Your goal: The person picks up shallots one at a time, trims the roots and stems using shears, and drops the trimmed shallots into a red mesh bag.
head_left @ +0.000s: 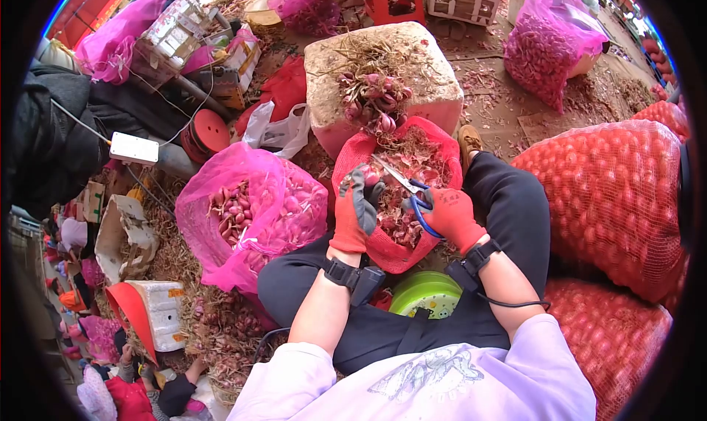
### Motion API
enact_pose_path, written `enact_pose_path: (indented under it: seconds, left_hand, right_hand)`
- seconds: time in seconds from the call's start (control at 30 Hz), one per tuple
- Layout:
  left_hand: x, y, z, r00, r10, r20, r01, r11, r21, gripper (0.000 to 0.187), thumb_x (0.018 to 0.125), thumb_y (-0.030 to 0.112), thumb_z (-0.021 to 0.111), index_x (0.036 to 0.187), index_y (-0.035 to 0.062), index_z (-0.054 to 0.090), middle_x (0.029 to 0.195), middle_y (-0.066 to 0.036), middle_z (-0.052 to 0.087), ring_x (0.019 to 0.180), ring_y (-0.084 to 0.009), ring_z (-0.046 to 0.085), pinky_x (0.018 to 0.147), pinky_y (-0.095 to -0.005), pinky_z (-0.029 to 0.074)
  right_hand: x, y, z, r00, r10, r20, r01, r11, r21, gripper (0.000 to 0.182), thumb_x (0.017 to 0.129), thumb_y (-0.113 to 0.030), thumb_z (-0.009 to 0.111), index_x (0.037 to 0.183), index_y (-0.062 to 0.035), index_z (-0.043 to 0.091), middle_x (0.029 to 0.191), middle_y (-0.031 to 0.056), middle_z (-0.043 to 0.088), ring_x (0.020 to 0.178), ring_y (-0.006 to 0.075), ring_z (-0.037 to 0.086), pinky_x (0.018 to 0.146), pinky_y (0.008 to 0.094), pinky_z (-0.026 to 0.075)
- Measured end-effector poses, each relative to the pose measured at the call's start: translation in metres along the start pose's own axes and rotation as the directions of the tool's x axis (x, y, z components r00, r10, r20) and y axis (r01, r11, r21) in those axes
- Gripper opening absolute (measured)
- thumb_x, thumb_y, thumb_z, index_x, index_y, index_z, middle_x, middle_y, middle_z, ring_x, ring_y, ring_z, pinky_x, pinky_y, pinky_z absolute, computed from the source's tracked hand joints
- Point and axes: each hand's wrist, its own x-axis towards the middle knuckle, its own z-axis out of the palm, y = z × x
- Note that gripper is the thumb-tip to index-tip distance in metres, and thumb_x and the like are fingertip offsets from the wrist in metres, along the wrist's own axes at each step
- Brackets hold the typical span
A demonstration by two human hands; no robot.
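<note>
My left hand (355, 213), in a red and grey glove, is closed around a shallot (370, 176) that partly shows at its fingertips. My right hand (454, 216), in a red glove, grips scissors (417, 207) with blue handles. The scissors' blades point up and left toward the shallot. Both hands are over an open red mesh bag (346, 156) with papery skins and trimmings inside. Just beyond it, a bunch of shallots (377, 100) with dry stalks lies on a white foam block (328, 60). A pink mesh bag (199, 193) of shallots stands to the left.
Large full red mesh sacks (604, 193) are stacked at right. A pink bag (545, 41) stands farther back. A green round stool (427, 292) is between my legs. Unsorted stalks (221, 332) cover the ground at left. Other people (125, 395) sit at lower left.
</note>
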Motion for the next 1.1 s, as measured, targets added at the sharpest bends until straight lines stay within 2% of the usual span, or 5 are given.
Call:
enact_pose_path:
  seconds: [0.13,0.37,0.57,0.87,1.1]
  left_hand:
    - [0.002,0.0,-0.001,0.999,-0.01,0.033,0.012,0.998,-0.064,0.018,0.09,0.022,0.061,0.104,0.01,0.061,0.097,-0.001,0.061,0.087,-0.0115,0.061,0.073,-0.0269,0.056]
    - [-0.007,0.008,0.003,0.995,0.011,0.096,-0.003,0.996,-0.089,0.024,0.09,0.018,0.06,0.112,0.0089,0.057,0.102,-0.001,0.06,0.092,-0.014,0.061,0.078,-0.0282,0.055]
    - [-0.009,0.018,0.017,0.984,-0.013,0.176,0.044,0.984,-0.173,0.029,0.091,0.015,0.056,0.119,0.0085,0.053,0.107,-0.001,0.06,0.099,-0.0145,0.059,0.087,-0.0303,0.052]
    - [-0.004,0.008,-0.003,0.963,0.011,0.269,0.035,0.986,-0.165,0.029,0.09,0.009,0.055,0.119,0.0084,0.052,0.102,0.0,0.059,0.096,-0.0106,0.057,0.092,-0.0276,0.047]
    - [-0.013,0.018,0.017,0.978,-0.038,0.203,0.081,0.974,-0.21,0.025,0.09,0.008,0.056,0.116,0.0083,0.054,0.1,-0.001,0.059,0.094,-0.012,0.058,0.089,-0.0272,0.05]
  right_hand:
    - [-0.007,0.001,0.003,0.953,-0.193,-0.235,0.179,0.981,-0.082,0.06,0.078,-0.064,0.054,0.084,-0.0049,0.06,0.07,0.0124,0.063,0.067,0.0293,0.063,0.061,0.0405,0.047]
    - [-0.001,0.001,-0.006,0.996,-0.083,-0.023,0.078,0.986,-0.147,0.034,0.077,-0.041,0.061,0.083,-0.0075,0.062,0.068,0.0111,0.063,0.064,0.0296,0.063,0.058,0.0402,0.047]
    - [-0.001,0.007,0.0,0.999,-0.025,-0.048,0.033,0.985,0.168,0.048,0.078,-0.053,0.06,0.086,-0.0062,0.063,0.071,0.0114,0.064,0.066,0.0296,0.064,0.06,0.041,0.048]
    - [-0.002,0.003,0.004,0.952,-0.183,-0.246,0.137,0.972,-0.192,0.044,0.08,-0.049,0.058,0.087,-0.0053,0.06,0.074,0.0141,0.064,0.067,0.0281,0.064,0.06,0.0394,0.048]
    - [-0.002,-0.001,-0.008,0.998,-0.035,-0.051,0.036,0.999,0.018,0.038,0.08,-0.043,0.059,0.074,-0.0056,0.064,0.066,0.0156,0.063,0.065,0.0311,0.064,0.06,0.0419,0.048]
